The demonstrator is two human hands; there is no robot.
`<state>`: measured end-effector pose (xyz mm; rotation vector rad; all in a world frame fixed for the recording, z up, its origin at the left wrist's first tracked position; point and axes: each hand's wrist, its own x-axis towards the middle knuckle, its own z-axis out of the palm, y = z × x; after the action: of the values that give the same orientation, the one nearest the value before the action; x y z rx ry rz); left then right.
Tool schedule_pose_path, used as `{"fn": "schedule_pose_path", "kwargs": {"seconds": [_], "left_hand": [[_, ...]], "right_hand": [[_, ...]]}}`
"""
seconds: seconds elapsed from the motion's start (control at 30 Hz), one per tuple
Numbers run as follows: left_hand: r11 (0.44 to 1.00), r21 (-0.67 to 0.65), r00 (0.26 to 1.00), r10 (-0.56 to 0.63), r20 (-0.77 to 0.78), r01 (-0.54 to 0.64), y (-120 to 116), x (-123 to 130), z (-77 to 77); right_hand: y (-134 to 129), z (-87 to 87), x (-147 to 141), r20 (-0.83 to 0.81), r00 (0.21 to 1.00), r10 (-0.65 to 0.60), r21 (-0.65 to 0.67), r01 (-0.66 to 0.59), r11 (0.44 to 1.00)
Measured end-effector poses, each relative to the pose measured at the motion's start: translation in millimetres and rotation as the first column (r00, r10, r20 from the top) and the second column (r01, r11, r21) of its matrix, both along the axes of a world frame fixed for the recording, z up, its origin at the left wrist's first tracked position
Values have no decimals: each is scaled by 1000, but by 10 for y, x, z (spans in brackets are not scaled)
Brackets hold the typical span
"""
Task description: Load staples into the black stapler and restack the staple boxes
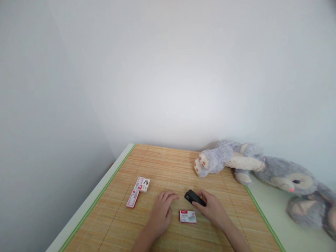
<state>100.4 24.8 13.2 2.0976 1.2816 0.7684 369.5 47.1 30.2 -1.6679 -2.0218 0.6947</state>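
A black stapler (194, 197) is gripped at its near end by my right hand (210, 206), thumb on one side and fingers on the other. My left hand (162, 211) rests on the bamboo mat with its fingers stretched out and nothing in it. Between the two hands, nearer to me, lies a small red and white box (188, 217), flat on the mat. Left of my left hand sit more small boxes: a red and white one (133, 198) in front, another red and white one (139, 183) behind it, and a whiter box (145, 185) beside that.
The bamboo mat (168, 162) with green edging covers most of the white table (273, 196). A grey plush rabbit (283, 175) lies along the back right, partly on the mat. White walls (168, 77) stand behind and to the left.
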Motion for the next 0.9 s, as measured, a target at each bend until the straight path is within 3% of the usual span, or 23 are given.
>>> {"fn": "schedule_pose_path", "kwargs": {"seconds": [0.13,0.23,0.33,0.5,0.7,0.9], "left_hand": [[953,-21,950,-302,-80,302,-168,267,193],[915,-16,909,-404,-104,404,-207,442,302],[951,-59,945,-308,-112,303,-173,441,298],[985,-133,985,-128,-115,112,-108,279,140],[988,-126,994,-99,-48,92,-106,341,60],[987,-119,994,-110,-18,108,-119,404,53]], "right_hand": [[-137,-199,234,-124,976,-180,-70,172,983],[-220,-254,295,-134,963,-235,-93,224,970],[-316,-254,270,-153,953,-263,-104,249,963],[-499,-251,10,-252,920,-301,-130,276,952],[-537,-315,-408,-315,883,-348,-144,318,937],[-514,-367,-503,-302,858,-417,-145,391,909]]}}
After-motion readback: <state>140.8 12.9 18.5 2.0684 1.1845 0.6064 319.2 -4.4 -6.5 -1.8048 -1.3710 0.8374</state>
